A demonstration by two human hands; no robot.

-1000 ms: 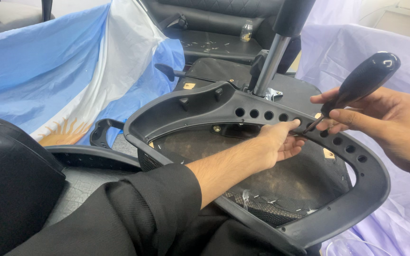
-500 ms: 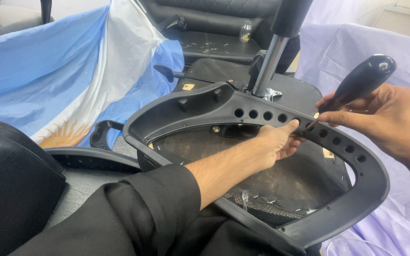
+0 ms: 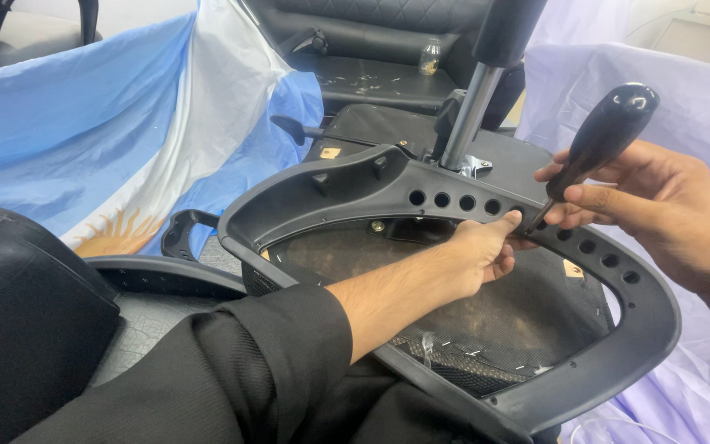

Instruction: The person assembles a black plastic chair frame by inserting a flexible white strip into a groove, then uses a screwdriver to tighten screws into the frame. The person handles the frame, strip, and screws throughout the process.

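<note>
A single head-worn camera looks down and forward from just above the person's chest, close enough that the black sleeve (image 3: 232, 370) fills the lower left and the chair frame (image 3: 454, 197) spans the middle. It faces across the frame toward the metal post (image 3: 468, 119) and a dark seat (image 3: 371, 74) at the top edge, with a blue-and-white cloth (image 3: 108, 123) to the left and a lilac sheet (image 3: 692, 99) to the right. The left hand (image 3: 478, 255) sits near centre and the right hand (image 3: 659, 214) enters from the right edge; there is no second view to share any part of the scene.
</note>
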